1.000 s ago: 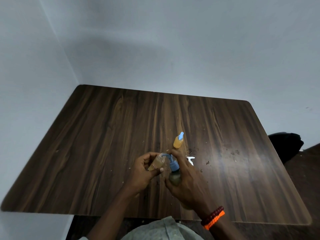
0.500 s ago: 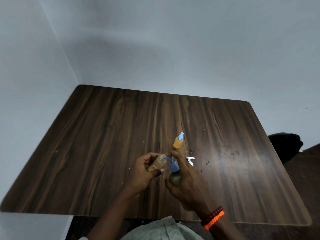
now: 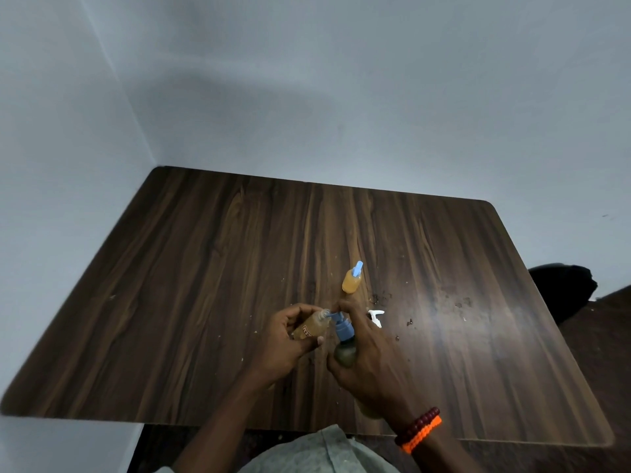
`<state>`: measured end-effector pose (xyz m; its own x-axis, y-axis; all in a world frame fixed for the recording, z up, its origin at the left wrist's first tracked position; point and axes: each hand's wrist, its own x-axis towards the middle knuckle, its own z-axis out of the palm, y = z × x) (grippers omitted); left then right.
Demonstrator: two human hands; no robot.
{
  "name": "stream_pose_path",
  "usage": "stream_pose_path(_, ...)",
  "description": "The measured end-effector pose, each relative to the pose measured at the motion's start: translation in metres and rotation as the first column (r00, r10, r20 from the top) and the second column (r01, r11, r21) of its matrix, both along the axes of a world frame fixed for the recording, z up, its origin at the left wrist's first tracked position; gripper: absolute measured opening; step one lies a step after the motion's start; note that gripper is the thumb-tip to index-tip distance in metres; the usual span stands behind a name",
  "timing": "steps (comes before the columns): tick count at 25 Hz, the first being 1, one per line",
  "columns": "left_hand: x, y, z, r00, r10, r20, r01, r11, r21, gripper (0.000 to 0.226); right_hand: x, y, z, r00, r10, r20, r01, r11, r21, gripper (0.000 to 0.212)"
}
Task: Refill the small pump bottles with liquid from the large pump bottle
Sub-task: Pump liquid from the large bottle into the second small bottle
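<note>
Amber liquid half fills the open small bottle (image 3: pixel 312 327), tilted in the left hand (image 3: pixel 286 339), fingers curled round its body, thumb underneath. Its neck sits right at the blue nozzle of the big bottle (image 3: pixel 345 346). Right hand (image 3: pixel 370 356) wraps the big bottle's body, a finger over the blue pump head (image 3: pixel 342 324), which looks like mid-pump.

A second small bottle (image 3: pixel 351 280), blue cap on and full-looking, stands on the table (image 3: pixel 205 285) just beyond the hands. White pump top (image 3: pixel 375 316) lies beside the right hand, probably off the open bottle.

Handling guess: small bottle is light, thin plastic and likely squashy, so hold it mid-body with light pressure, or liquid comes back out the neck. Soapy residue would make it slippery. The big one is heavier and stiffer: grip it low on the body, press straight down, keep the nozzle over the narrow neck. Drips look like the main risk.
</note>
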<state>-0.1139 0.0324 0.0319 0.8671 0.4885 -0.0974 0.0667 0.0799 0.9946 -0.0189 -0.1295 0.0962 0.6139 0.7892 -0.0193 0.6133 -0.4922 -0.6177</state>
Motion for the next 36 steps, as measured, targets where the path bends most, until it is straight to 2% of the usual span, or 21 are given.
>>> stream_pose_path(7, 0.0003, 0.0016, 0.0022, 1.000, 0.028, 0.001, -0.028, 0.999, -0.021, 0.040, 0.0005, -0.0003, 0.0014, 1.000, 0.010, 0.005, -0.010, 1.000, -0.003, 0.077)
stream_pose_path(12, -0.0001, -0.0003, -0.0002, 1.000, 0.002, -0.001, -0.002, 1.000, -0.030, 0.039, 0.0010, -0.0002, 0.0010, 1.000, -0.003, 0.000, 0.003, 1.000, 0.007, 0.066)
stream_pose_path(18, 0.0013, 0.0036, -0.0020, 1.000, 0.019, 0.004, -0.019, 1.000, -0.010, 0.040, 0.0018, 0.0001, 0.0019, 1.000, 0.016, 0.018, -0.016, 1.000, -0.026, 0.077)
stream_pose_path(22, 0.0007, 0.0025, -0.0023, 1.000, -0.011, 0.011, 0.011, 1.000, -0.004, 0.041, -0.0001, 0.0012, 0.0004, 1.000, 0.001, 0.007, -0.001, 0.999, 0.033, 0.057)
stream_pose_path(28, -0.0003, 0.0040, 0.0037, 0.999, 0.016, 0.038, -0.016, 1.000, 0.005, 0.039, 0.0034, 0.0009, -0.0016, 1.000, 0.005, 0.028, -0.005, 1.000, -0.017, 0.080)
stream_pose_path(33, -0.0009, 0.0015, 0.0049, 0.999, 0.010, 0.044, -0.012, 0.999, 0.039, 0.037, 0.0014, 0.0003, -0.0020, 1.000, -0.016, 0.024, 0.016, 1.000, 0.015, 0.065)
stream_pose_path(36, -0.0006, 0.0021, 0.0049, 0.999, 0.002, 0.041, -0.004, 0.999, 0.046, 0.038, 0.0026, 0.0007, -0.0005, 1.000, -0.006, 0.017, 0.006, 1.000, 0.006, 0.073)
